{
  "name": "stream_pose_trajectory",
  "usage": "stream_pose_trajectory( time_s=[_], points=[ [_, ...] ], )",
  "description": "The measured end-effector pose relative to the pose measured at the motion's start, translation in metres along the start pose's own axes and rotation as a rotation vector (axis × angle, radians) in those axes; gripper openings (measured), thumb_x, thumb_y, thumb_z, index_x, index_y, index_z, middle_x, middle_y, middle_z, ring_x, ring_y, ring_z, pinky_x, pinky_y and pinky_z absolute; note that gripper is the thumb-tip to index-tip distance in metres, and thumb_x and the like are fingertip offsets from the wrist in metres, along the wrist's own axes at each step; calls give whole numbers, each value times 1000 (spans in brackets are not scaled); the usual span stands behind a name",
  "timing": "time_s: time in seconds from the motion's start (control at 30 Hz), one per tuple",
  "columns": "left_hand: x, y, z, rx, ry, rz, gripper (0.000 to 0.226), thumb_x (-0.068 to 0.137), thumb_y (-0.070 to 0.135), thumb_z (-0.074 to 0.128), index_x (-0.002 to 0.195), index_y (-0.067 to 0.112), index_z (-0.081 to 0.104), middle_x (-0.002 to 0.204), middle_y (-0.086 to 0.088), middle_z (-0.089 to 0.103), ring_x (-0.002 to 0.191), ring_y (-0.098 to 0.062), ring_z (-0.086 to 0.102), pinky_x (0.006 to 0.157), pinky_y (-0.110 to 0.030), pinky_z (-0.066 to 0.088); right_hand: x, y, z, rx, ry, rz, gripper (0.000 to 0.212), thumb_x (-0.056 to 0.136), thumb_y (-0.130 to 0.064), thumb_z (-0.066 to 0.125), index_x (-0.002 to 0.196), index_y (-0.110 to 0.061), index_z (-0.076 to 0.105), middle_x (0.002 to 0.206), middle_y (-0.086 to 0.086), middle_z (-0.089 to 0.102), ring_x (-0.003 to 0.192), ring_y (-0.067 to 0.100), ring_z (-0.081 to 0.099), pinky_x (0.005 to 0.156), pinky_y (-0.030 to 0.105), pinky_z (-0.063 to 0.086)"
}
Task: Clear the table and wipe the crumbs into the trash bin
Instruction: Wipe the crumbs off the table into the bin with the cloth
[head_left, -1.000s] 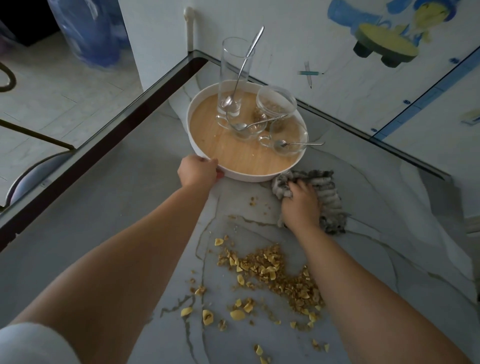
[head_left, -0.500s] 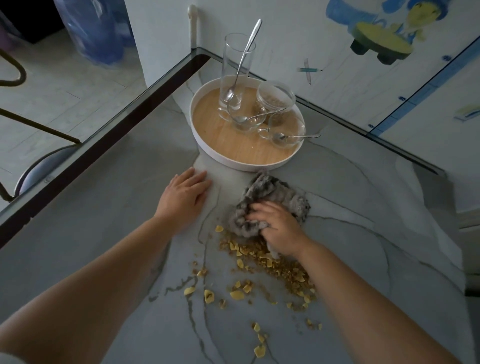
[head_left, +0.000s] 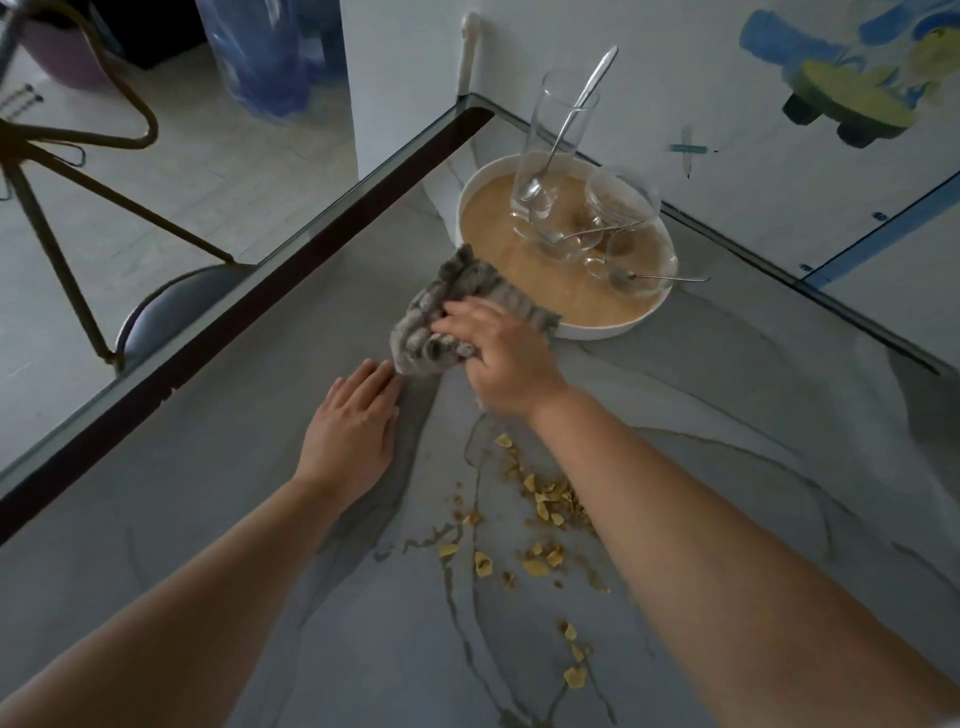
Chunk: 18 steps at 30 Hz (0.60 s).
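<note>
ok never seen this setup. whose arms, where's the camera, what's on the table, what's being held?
No robot: a person's two bare arms, filmed by one wide-angle camera on their head, looking down. The right hand grips a grey cloth on the table. The left hand lies flat beside it, holding nothing. Crumbs are scattered nearer the person, partly under the right forearm. At the far corner sits a round tray holding a tall glass, smaller glassware and spoons. No trash bin is in view.
</note>
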<state>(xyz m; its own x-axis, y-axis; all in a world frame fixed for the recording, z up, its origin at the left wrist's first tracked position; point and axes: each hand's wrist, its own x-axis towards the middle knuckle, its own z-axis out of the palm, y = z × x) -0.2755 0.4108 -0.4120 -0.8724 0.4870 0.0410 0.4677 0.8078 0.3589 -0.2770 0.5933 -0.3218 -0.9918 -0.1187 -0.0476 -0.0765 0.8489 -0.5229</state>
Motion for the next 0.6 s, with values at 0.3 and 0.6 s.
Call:
stream_pose_trajectory(
  time_s=[0.3,0.6],
  points=[
    [-1,-21,8,-55,159,19,38,87,17,38,102,0,69,107,-18,66,101,-37,63,90,-42,51,37,9,49,-161,-242,75,45,88,-7,42,128,-22,56,147,2,38,136,24,27,112,36,26],
    [-7,-22,-2,-91,118,32,35,87,18,40,91,2,71,98,-17,68,99,-36,65,84,-42,53,-85,37,-2,-188,-545,136,64,63,-17,30,116,-21,66,138,1,49,131,18,37,110,28,29]
  ],
)
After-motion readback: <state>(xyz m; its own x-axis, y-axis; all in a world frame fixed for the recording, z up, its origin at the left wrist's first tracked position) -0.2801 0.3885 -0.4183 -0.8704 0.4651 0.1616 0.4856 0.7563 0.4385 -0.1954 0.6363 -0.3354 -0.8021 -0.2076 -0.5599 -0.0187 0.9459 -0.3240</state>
